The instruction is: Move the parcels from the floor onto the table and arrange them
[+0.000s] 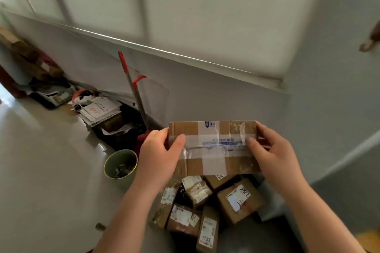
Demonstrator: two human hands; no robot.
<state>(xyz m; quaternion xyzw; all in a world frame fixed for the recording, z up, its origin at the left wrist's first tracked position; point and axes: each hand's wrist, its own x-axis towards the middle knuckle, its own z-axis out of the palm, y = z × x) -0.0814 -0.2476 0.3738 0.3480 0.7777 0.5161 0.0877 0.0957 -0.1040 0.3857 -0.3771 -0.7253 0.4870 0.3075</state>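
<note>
Shiny pale floor (41, 170). Near, a heap of brown parcels (197, 207) (white labels on most). Left of those, a green bin (120, 165). Farther left, by the wall, stacked papers (100, 110).

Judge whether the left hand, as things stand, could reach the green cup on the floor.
Probably not yet: the left hand is occupied gripping the taped cardboard parcel. Nothing blocks the way to the green cup beside it.

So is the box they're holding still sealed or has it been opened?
Sealed: clear tape runs unbroken along and across the cardboard box, held between the left hand and right hand.
</note>
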